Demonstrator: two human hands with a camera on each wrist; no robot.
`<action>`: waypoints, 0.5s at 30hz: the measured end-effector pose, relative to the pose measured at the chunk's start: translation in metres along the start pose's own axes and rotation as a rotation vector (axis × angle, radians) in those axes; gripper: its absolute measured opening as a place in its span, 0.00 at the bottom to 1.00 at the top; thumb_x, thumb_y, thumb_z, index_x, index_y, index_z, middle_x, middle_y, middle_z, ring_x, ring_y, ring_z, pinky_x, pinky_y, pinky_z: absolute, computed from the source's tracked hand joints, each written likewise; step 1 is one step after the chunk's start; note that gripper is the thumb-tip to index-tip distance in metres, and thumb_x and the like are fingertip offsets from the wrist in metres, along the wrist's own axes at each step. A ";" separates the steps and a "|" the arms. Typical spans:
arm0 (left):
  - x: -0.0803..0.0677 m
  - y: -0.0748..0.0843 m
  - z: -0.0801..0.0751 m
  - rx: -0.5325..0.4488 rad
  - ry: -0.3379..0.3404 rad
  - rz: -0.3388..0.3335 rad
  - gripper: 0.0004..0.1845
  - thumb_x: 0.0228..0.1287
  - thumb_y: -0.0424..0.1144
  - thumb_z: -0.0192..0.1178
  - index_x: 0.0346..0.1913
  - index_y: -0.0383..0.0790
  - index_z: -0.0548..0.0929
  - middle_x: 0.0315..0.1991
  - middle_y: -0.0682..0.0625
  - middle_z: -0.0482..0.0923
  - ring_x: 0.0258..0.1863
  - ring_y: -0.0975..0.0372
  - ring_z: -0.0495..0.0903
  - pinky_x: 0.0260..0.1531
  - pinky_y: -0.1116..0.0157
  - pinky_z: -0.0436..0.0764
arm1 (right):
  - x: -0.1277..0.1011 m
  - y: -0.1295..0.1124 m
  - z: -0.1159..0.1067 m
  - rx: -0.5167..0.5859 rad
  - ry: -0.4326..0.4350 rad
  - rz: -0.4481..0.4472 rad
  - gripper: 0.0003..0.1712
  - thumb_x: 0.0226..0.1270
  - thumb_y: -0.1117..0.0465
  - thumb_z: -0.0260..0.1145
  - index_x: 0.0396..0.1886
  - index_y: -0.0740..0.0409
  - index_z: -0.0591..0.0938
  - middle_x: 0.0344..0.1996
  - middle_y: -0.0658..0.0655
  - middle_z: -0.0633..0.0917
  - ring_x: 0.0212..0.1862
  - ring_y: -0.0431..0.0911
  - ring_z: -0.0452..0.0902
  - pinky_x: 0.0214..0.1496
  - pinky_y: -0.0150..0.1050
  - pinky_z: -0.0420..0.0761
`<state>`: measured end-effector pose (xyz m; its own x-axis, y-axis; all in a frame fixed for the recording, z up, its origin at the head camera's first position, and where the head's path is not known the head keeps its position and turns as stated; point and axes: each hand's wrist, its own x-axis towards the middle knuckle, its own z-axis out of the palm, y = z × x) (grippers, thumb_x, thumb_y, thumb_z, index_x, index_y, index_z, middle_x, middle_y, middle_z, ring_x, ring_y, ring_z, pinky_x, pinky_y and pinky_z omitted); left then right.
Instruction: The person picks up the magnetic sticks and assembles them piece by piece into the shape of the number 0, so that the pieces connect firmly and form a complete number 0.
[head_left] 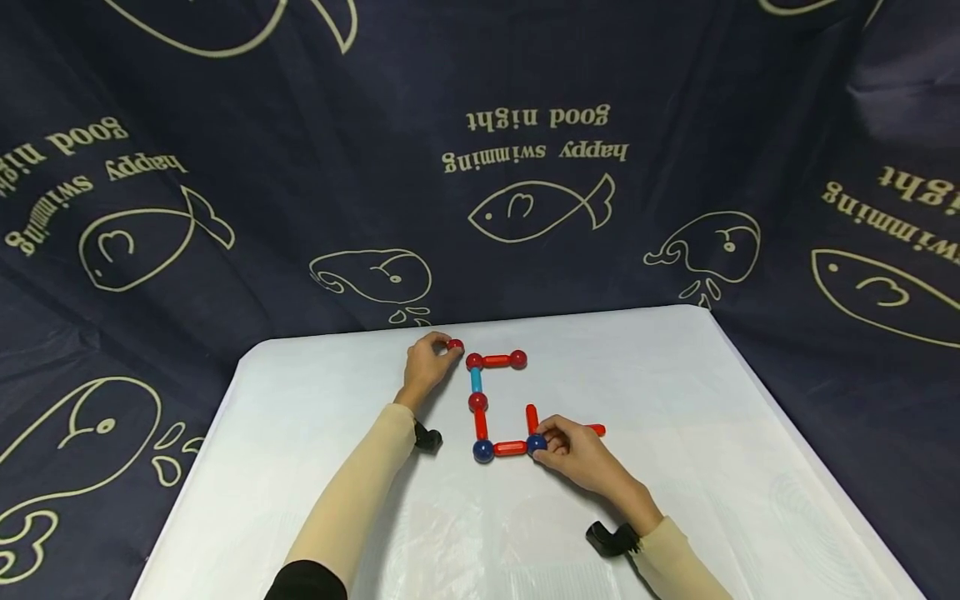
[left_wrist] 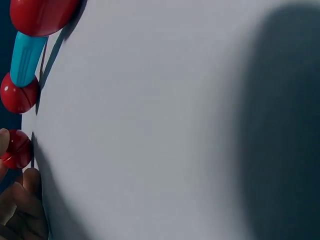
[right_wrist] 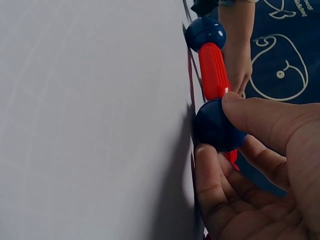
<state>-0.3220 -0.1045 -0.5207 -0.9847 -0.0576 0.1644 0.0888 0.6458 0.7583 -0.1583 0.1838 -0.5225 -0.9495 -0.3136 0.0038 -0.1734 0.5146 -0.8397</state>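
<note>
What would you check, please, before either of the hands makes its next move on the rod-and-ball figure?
1. Left hand has its loose red ball pinched: ok, held just left of the figure's top-left red ball, not yet joined.
2. Right hand grips the blue ball at the bottom right corner: ok, thumb and fingers round it in the right wrist view.
3. Bottom red rod links both blue balls: ok.
4. Light blue rod seated between two red balls: ok.
5. Upright red rod joined to the gripped blue ball: cannot tell, fingers hide the joint.
6. Red rod behind the right hand attached: cannot tell.
</note>
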 end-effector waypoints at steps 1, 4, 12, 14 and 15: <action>-0.001 -0.001 0.000 0.006 0.001 -0.011 0.18 0.65 0.45 0.72 0.52 0.39 0.86 0.49 0.43 0.88 0.56 0.47 0.81 0.60 0.48 0.77 | 0.000 0.000 0.000 -0.002 -0.002 -0.001 0.17 0.64 0.62 0.76 0.50 0.57 0.82 0.33 0.49 0.83 0.34 0.39 0.76 0.35 0.29 0.78; -0.003 -0.003 -0.001 0.018 -0.002 -0.023 0.17 0.65 0.46 0.72 0.51 0.40 0.86 0.47 0.42 0.89 0.54 0.47 0.82 0.55 0.49 0.79 | 0.000 0.000 0.000 -0.005 -0.003 -0.001 0.17 0.64 0.61 0.76 0.50 0.57 0.82 0.33 0.49 0.83 0.34 0.39 0.76 0.35 0.29 0.78; -0.006 -0.009 -0.009 -0.021 -0.009 -0.042 0.18 0.65 0.42 0.71 0.54 0.39 0.86 0.46 0.43 0.89 0.52 0.49 0.82 0.54 0.52 0.78 | 0.000 0.001 0.000 -0.003 -0.005 -0.012 0.16 0.65 0.61 0.76 0.50 0.57 0.82 0.32 0.49 0.82 0.34 0.39 0.76 0.35 0.30 0.78; -0.007 -0.008 -0.011 -0.030 -0.014 -0.039 0.18 0.65 0.42 0.71 0.54 0.39 0.86 0.46 0.42 0.89 0.52 0.50 0.82 0.54 0.53 0.79 | 0.001 0.002 0.000 -0.004 -0.005 -0.019 0.16 0.65 0.61 0.76 0.49 0.57 0.82 0.32 0.49 0.82 0.34 0.39 0.76 0.35 0.30 0.78; -0.007 -0.007 -0.012 -0.038 -0.015 -0.035 0.18 0.65 0.42 0.71 0.54 0.39 0.86 0.46 0.42 0.88 0.52 0.50 0.82 0.54 0.53 0.79 | 0.001 0.002 0.000 -0.003 -0.005 -0.022 0.16 0.65 0.61 0.76 0.49 0.57 0.82 0.32 0.49 0.82 0.34 0.39 0.76 0.35 0.30 0.78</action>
<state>-0.3138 -0.1180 -0.5199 -0.9893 -0.0681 0.1287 0.0600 0.6145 0.7866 -0.1593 0.1848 -0.5241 -0.9442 -0.3288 0.0194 -0.1948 0.5100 -0.8378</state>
